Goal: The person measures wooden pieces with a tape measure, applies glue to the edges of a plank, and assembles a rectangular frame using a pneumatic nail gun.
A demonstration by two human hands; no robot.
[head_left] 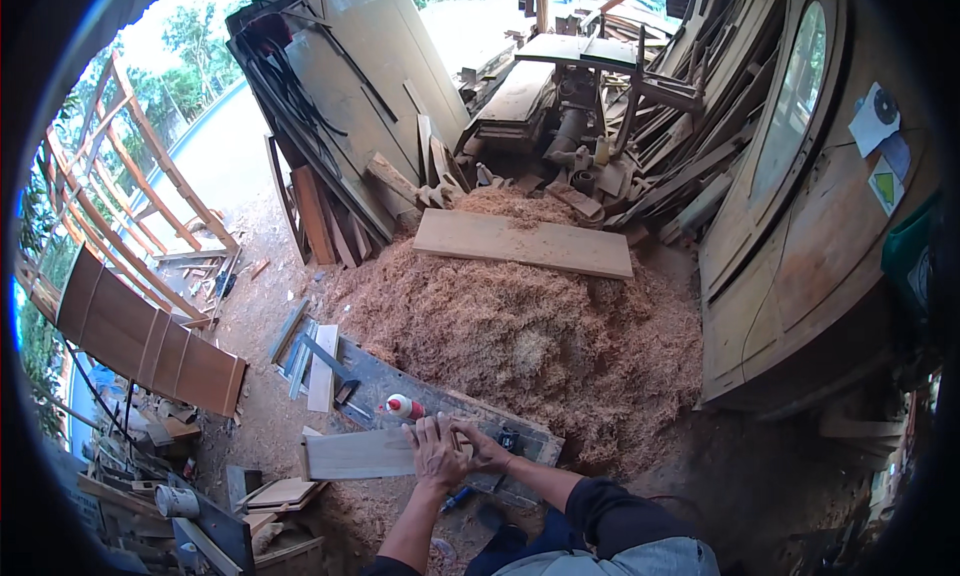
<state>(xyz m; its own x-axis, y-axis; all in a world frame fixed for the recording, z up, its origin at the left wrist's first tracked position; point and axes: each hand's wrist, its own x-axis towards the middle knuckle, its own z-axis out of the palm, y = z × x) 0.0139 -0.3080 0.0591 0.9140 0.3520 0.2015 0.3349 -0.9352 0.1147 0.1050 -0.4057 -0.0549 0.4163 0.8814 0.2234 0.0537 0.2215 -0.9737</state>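
Note:
A pale, flat wooden board (pixel 360 456) lies across the near edge of a dark workbench (pixel 462 404), its left end sticking out past the bench. My left hand (pixel 437 452) rests on the board's right part, fingers stretched out and slightly spread. Close beside it, my right hand (pixel 486 449) curls around the board's right end; some of its fingers are hidden by the left hand. Just beyond my hands a white bottle with a red cap (pixel 404 406) lies on the bench. A small black tool (pixel 508 439) sits right of my right hand.
A try square (pixel 332 360) and thin strips (pixel 322 376) lie at the bench's left. Wood shavings (pixel 500 321) heap behind it, topped by a wide plank (pixel 525 244). Leaning sheets (pixel 360 86) stand far left, a large door (pixel 775 206) at right, offcuts (pixel 283 492) near left.

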